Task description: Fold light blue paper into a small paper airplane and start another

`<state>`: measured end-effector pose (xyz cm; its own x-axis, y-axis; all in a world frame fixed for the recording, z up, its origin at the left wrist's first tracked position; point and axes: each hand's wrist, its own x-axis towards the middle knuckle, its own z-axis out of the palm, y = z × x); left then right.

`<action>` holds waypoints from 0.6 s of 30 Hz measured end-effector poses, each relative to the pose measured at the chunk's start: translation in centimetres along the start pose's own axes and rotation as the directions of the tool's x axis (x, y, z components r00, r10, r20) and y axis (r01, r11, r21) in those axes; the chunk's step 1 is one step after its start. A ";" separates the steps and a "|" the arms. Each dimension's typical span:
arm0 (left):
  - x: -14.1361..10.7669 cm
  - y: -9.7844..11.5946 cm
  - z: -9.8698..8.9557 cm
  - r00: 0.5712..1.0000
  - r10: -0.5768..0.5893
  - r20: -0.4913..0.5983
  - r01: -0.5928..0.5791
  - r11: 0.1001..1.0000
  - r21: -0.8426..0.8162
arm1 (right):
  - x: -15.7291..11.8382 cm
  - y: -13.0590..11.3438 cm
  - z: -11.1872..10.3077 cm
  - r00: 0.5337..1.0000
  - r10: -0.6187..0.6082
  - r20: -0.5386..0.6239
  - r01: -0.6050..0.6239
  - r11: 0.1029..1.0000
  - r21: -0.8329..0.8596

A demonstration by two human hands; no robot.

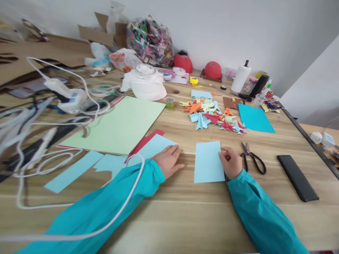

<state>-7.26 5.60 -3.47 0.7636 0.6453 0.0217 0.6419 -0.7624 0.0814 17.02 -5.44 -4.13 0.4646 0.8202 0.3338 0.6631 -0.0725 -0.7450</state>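
My left hand (168, 160) lies flat with its fingers stretched out, resting at the right end of a light blue sheet (152, 148). A red piece of paper (156, 134) shows from under that sheet. My right hand (231, 162) pinches the right edge of a light blue paper rectangle (208, 162), which lies on the wooden table. Just right of this hand are black-handled scissors (251, 157), their blades slightly apart. Cut light blue strips (74, 171) lie left of my left hand.
Folded paper stars (212, 114) are heaped beyond the rectangle, beside a turquoise sheet (256, 118). Pale green paper (119, 123) lies at left. A black phone (298, 178) is at right. A white cable (132, 190) passes over my left sleeve. Bags and boxes line the wall.
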 end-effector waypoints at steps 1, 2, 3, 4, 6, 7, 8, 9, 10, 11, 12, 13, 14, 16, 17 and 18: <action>-0.1 0.1 0.7 0.997 -0.069 -0.021 0.069 0.997 0.023 | 0.0 0.0 0.0 1.000 -0.005 0.004 0.005 1.000 0.004; -0.1 0.1 1.2 0.989 -0.140 -0.042 0.142 0.989 0.043 | 0.0 0.0 0.0 1.000 -0.009 0.010 0.009 1.000 0.007; -0.1 0.2 1.5 0.981 -0.183 -0.069 0.187 0.981 0.054 | 0.0 0.0 0.0 1.000 -0.012 0.019 0.011 1.000 0.010; -0.1 0.3 1.5 0.975 -0.200 -0.099 0.206 0.977 0.054 | 0.0 0.0 0.0 1.000 -0.013 0.027 0.012 1.000 0.013; 0.1 0.9 1.2 0.978 -0.142 -0.152 0.147 0.989 0.019 | -0.1 -0.1 0.1 0.999 -0.007 0.036 0.006 1.000 0.025; 0.3 1.4 0.9 0.983 -0.061 -0.174 0.060 0.998 -0.009 | 0.0 -0.1 0.0 0.999 0.000 0.036 -0.002 0.999 0.039; 0.5 2.0 0.6 0.982 0.027 -0.189 -0.036 0.998 -0.046 | 0.0 -0.2 0.0 0.999 0.012 0.034 -0.014 0.998 0.058; 0.8 2.7 0.4 0.972 0.105 -0.208 -0.127 0.988 -0.091 | 0.0 -0.3 0.0 0.999 0.027 0.030 -0.029 0.996 0.083; 1.0 3.5 0.3 0.956 0.172 -0.237 -0.208 0.969 -0.137 | 0.1 -0.4 -0.1 0.999 0.045 0.025 -0.048 0.993 0.112; 1.3 4.1 0.3 0.936 0.221 -0.275 -0.274 0.946 -0.174 | 0.1 -0.5 -0.2 0.998 0.065 0.021 -0.067 0.987 0.145; 1.5 4.7 0.5 0.916 0.252 -0.311 -0.323 0.925 -0.200 | 0.2 -0.7 -0.2 0.996 0.083 0.019 -0.085 0.981 0.176; 1.6 5.1 0.7 0.900 0.268 -0.342 -0.356 0.907 -0.225 | 0.2 -0.8 -0.3 0.995 0.099 0.020 -0.101 0.973 0.208; 1.7 5.4 1.0 0.886 0.283 -0.366 -0.386 0.889 -0.247 | 0.3 -1.0 -0.4 0.994 0.111 0.025 -0.114 0.964 0.238; 1.5 5.6 1.5 0.863 0.314 -0.396 -0.438 0.855 -0.277 | 0.4 -1.2 -0.6 0.990 0.136 0.042 -0.142 0.941 0.309; 1.4 5.6 1.7 0.852 0.327 -0.408 -0.458 0.843 -0.281 | 0.5 -1.3 -0.7 0.987 0.151 0.053 -0.160 0.923 0.349; 1.3 5.5 1.7 0.843 0.335 -0.421 -0.471 0.837 -0.277 | 0.5 -1.3 -0.8 0.984 0.166 0.065 -0.178 0.904 0.388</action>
<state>-2.62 2.11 -4.72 0.8297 0.3090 0.4649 0.1587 -0.9290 0.3343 16.82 -5.33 -2.52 0.5288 0.8320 0.1675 0.2895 0.0086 -0.9571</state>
